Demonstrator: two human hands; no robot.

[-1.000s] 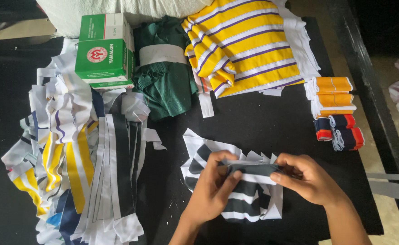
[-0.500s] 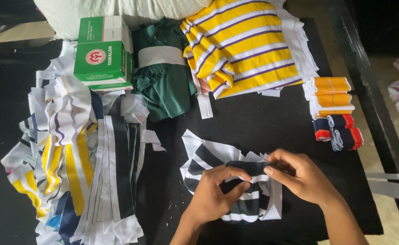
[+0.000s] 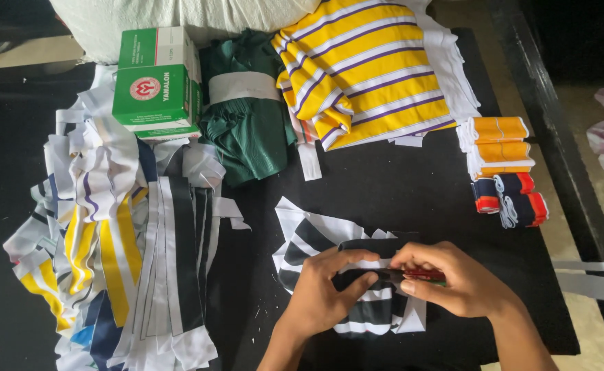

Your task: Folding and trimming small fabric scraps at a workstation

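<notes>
Both hands meet low on the black counter (image 3: 398, 185), toward 6 o'clock. The left hand (image 3: 322, 292) pinches a folded navy-and-white striped fabric piece (image 3: 363, 312), thumb and fingers closed on its upper fold. The right hand (image 3: 453, 278) is closed around a thin red tool (image 3: 425, 276); what kind it is cannot be told. The cloth looks light, limp and quick to slump, so a hold at the folded edge, near the hands' meeting point, probably keeps it taut. At 9 o'clock lies a heap of striped strips (image 3: 109, 247); at 12 o'clock, a yellow striped cloth (image 3: 370, 75); at 2 o'clock, small orange rolls (image 3: 497, 141).
</notes>
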